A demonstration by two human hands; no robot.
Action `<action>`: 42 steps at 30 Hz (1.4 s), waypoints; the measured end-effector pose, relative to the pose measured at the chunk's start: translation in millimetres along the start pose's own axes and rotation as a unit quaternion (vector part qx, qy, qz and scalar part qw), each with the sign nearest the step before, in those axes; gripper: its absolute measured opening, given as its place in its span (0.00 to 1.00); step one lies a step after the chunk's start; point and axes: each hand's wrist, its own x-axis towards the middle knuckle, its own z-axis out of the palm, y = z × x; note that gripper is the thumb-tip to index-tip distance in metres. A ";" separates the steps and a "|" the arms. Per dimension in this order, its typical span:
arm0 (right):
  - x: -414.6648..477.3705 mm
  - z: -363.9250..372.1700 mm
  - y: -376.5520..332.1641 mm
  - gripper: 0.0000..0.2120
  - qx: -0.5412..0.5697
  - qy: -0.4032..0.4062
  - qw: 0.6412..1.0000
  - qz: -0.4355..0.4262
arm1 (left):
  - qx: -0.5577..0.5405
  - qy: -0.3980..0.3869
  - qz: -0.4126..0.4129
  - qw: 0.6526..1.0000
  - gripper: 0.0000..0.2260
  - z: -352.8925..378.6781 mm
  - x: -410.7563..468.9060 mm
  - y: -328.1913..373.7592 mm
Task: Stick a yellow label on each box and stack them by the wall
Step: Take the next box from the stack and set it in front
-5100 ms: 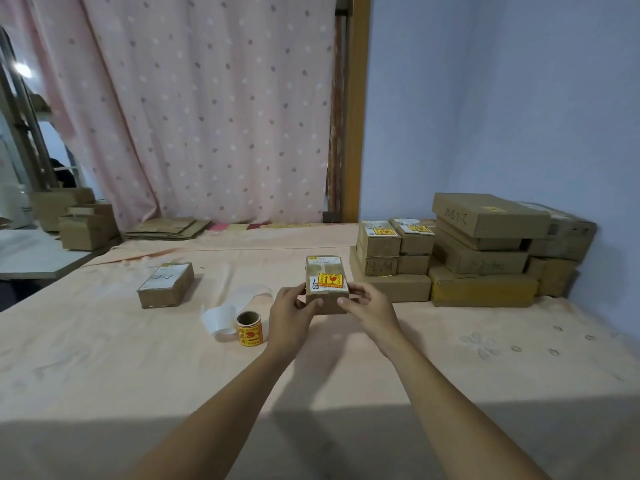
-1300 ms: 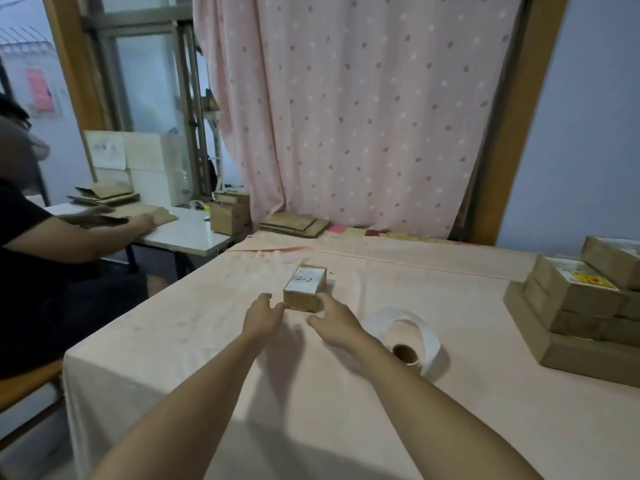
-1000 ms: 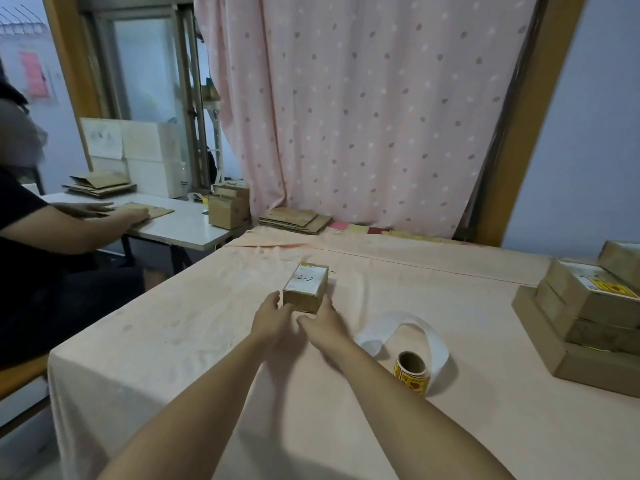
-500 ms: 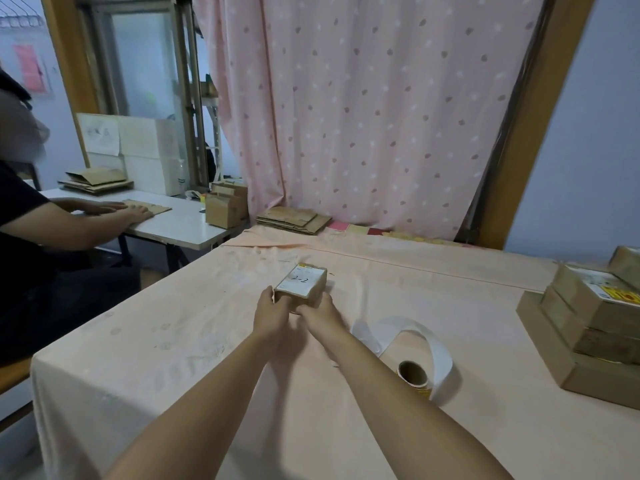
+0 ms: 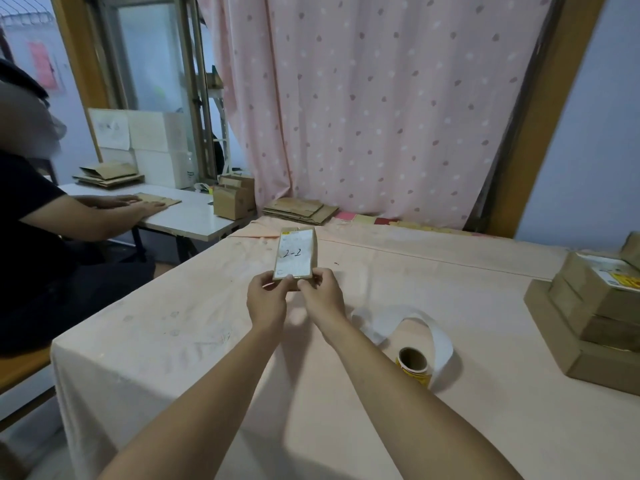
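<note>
Both our left hand (image 5: 266, 299) and right hand (image 5: 323, 296) now pinch the small box (image 5: 294, 254) at its near end. We've just lifted it off the table (image 5: 173, 341), so it's probably due a yellow label from the roll (image 5: 414, 363).

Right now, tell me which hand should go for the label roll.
The right hand. It and the left hand both grip the box, but the label roll stands on the right side; the left would cross over.
</note>
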 end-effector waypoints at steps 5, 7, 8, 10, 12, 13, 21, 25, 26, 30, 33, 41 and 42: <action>-16.3 -35.3 -17.1 0.15 0.006 0.025 0.999 -0.045 | -0.034 0.015 0.008 0.999 0.13 12.5 -27.4 28.0; -25.7 -55.4 -21.4 0.12 0.007 0.040 0.997 -0.060 | -0.032 0.006 0.020 0.999 0.13 18.4 -41.5 37.2; -30.7 -65.9 -22.9 0.11 0.009 0.049 0.996 -0.069 | -0.032 -0.001 0.026 0.999 0.13 22.6 -49.4 41.4; -41.2 -88.6 -26.7 0.09 0.015 0.070 0.994 -0.084 | -0.036 -0.017 0.034 0.999 0.12 32.6 -68.9 49.9; -52.1 -113.7 -28.8 0.07 0.015 0.094 0.991 -0.098 | -0.049 -0.038 0.042 0.997 0.12 44.9 -90.4 55.3; -58.8 -127.5 -29.2 0.07 0.014 0.106 0.989 -0.103 | -0.052 -0.051 0.046 0.996 0.13 51.5 -101.8 57.2; -117.6 -235.2 -3.0 0.05 -0.008 0.208 0.974 -0.091 | -0.020 -0.147 0.089 0.985 0.13 111.4 -197.6 54.5; -145.2 -278.1 18.7 0.06 -0.014 0.270 0.960 -0.077 | -0.011 -0.191 0.077 0.979 0.10 137.5 -248.6 37.2; -150.8 -286.4 25.8 0.06 -0.013 0.279 0.958 -0.072 | -0.006 -0.200 0.079 0.977 0.09 141.9 -259.3 30.5; -172.5 -307.3 59.7 0.06 -0.011 0.298 0.953 -0.051 | 0.027 -0.230 0.109 0.967 0.08 148.2 -292.3 4.6; -184.5 -312.6 83.9 0.05 -0.009 0.311 0.950 -0.031 | 0.062 -0.261 0.126 0.955 0.09 146.8 -304.5 -12.1; -183.4 -314.9 115.1 0.07 -0.032 0.303 0.952 -0.012 | 0.075 -0.317 0.117 0.938 0.11 140.2 -311.0 -34.5; -181.2 -314.2 117.7 0.08 -0.038 0.296 0.954 -0.006 | 0.080 -0.325 0.123 0.934 0.12 140.5 -307.4 -36.6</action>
